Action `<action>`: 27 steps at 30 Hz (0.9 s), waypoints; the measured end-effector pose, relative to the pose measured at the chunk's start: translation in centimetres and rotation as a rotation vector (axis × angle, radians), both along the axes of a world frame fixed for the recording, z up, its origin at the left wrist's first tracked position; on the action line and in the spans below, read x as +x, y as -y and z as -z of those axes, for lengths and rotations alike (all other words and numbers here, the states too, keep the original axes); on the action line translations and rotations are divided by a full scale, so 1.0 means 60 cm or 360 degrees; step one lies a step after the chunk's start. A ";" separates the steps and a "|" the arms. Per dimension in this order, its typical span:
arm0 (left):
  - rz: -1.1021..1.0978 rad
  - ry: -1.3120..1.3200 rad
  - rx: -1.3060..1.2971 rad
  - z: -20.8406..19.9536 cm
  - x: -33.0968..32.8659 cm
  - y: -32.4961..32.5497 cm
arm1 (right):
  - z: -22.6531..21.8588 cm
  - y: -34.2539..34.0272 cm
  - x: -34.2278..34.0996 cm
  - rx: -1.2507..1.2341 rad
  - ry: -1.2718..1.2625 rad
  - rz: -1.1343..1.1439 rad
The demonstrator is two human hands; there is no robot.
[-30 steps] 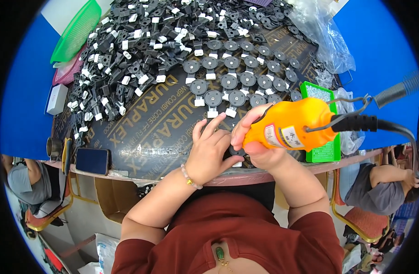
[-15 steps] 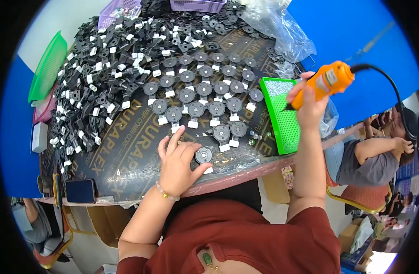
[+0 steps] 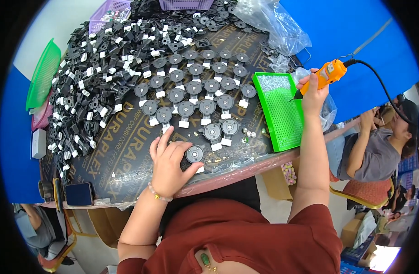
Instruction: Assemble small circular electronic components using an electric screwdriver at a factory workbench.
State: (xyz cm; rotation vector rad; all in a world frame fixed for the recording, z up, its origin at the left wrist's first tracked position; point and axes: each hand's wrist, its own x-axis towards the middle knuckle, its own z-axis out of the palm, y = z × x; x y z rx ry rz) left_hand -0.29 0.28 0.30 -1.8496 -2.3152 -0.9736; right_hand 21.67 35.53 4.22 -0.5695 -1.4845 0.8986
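Spanning the disc [image 3: 194,154] between thumb and forefinger, the left hand [image 3: 166,170] holds it near the front edge of the table [image 3: 136,160], presumably to steady it. The right hand [image 3: 313,97] grasps the driver [image 3: 328,75], its tip above the tray [image 3: 282,123], probably sited there for easy reach. The disc appears flat, round and dark grey, pale-centred, with a white block [image 3: 200,169] protruding nearest the wearer.

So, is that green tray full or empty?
Neither: the green tray holds small silvery pieces at its far end, while green holed surface shows over the rest.
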 end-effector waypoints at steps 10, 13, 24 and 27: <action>0.0017 -0.0040 0.0012 -0.001 -0.002 0.001 | -0.002 0.003 0.000 -0.0008 0.0030 0.0063; 0.0027 -0.0043 0.0023 -0.001 -0.003 0.001 | -0.002 0.005 -0.002 -0.0011 0.0059 0.0059; 0.0014 -0.0043 0.0013 -0.002 -0.003 0.004 | -0.045 0.057 -0.012 0.0151 -0.0136 -0.0088; 0.0054 -0.0042 0.0036 -0.005 -0.004 0.003 | -0.073 0.145 -0.046 0.0043 -0.0410 -0.0622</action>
